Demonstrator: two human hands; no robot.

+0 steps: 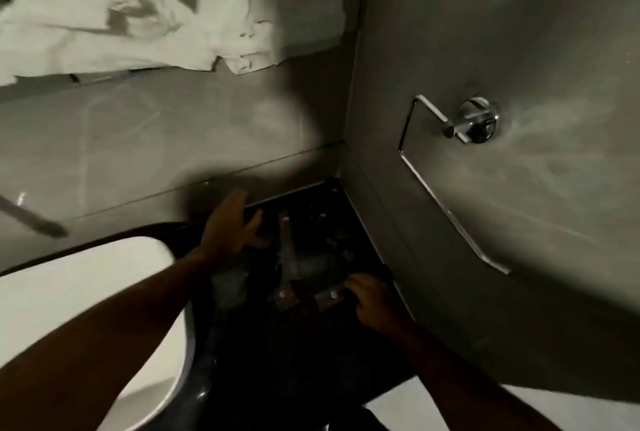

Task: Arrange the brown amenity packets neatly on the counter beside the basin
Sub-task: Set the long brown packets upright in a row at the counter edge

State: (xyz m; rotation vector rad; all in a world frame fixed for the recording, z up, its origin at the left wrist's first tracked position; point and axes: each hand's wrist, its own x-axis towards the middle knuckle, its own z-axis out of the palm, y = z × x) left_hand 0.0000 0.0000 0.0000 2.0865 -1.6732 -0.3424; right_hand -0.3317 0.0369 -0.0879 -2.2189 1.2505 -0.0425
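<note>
On the dark counter (277, 344) in the corner lie several brown amenity packets. A long one (289, 250) runs front to back in the middle, a short one (284, 297) lies at its near end, and another short packet (327, 297) lies to the right. My right hand (372, 300) rests on that right packet with its fingers curled over the packet's end. My left hand (230, 226) hovers open, fingers spread, over the counter's back left part, touching no packet. The scene is dim and blurred.
The white basin (86, 292) is left of the counter. A chrome towel ring (460, 139) juts from the grey right wall, close above the counter. A mirror (138, 4) on the back wall reflects white cloth. A chrome tap handle (34, 219) shows at far left.
</note>
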